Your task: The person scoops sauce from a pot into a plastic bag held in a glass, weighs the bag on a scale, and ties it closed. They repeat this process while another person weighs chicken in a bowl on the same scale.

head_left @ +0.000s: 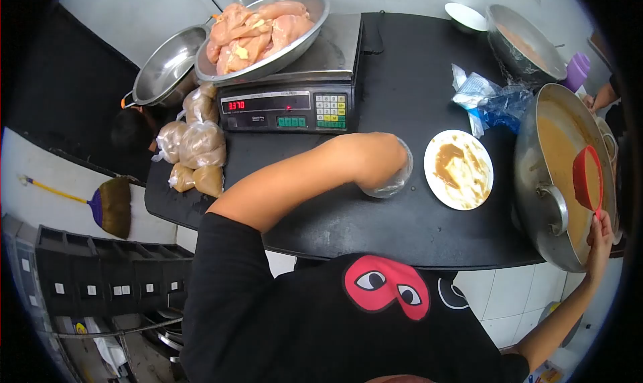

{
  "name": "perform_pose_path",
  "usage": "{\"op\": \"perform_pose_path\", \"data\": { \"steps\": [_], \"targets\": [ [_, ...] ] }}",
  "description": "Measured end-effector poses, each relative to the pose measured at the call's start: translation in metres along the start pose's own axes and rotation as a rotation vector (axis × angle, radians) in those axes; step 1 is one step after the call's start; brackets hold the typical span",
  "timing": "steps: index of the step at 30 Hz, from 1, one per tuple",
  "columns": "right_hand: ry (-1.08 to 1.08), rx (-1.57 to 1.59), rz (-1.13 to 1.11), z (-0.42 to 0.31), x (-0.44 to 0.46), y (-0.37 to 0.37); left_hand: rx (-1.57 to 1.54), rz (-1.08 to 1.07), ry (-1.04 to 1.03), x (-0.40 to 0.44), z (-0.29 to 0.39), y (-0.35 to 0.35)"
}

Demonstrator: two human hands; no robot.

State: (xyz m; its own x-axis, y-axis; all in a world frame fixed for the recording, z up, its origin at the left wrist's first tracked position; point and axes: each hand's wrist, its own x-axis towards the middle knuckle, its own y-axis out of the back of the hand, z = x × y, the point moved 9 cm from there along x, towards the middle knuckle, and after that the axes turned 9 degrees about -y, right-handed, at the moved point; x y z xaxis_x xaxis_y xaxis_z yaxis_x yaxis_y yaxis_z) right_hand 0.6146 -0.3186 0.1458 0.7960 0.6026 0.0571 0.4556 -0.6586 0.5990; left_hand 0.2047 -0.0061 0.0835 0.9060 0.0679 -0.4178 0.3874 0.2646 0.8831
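Observation:
My left hand is at a clear plastic bag or container on the black table; its fingers are hidden from view. To the right, my right hand grips the handle of a red ladle or strainer. The red tool's head is over the brown sauce inside a big metal pot. Between my hands lies a white plate smeared with brown sauce.
A scale carries a metal bowl of raw chicken. Tied bags of brown sauce sit left of it. Crumpled blue-white plastic lies near the pot. Another person's hand shows beyond the pot.

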Motion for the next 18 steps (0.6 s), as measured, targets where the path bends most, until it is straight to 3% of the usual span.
{"op": "perform_pose_path", "data": {
  "steps": [5,10,13,16,18],
  "targets": [
    [0.019,0.011,-0.001,-0.004,-0.004,-0.002,0.031,-0.166,-0.025,0.005,-0.002,-0.012],
    [-0.025,0.088,-0.035,-0.009,-0.006,-0.003,-0.132,-0.038,0.0,-0.022,0.007,0.02],
    [-0.028,0.11,-0.066,-0.019,-0.011,-0.009,-0.171,0.152,0.003,-0.04,0.005,0.042],
    [-0.055,0.126,-0.046,-0.02,-0.012,-0.011,-0.189,0.188,-0.074,-0.039,0.004,0.042],
    [-0.056,0.124,-0.02,-0.021,-0.015,-0.008,-0.168,0.082,-0.13,-0.027,0.008,0.027]
  ]
}}
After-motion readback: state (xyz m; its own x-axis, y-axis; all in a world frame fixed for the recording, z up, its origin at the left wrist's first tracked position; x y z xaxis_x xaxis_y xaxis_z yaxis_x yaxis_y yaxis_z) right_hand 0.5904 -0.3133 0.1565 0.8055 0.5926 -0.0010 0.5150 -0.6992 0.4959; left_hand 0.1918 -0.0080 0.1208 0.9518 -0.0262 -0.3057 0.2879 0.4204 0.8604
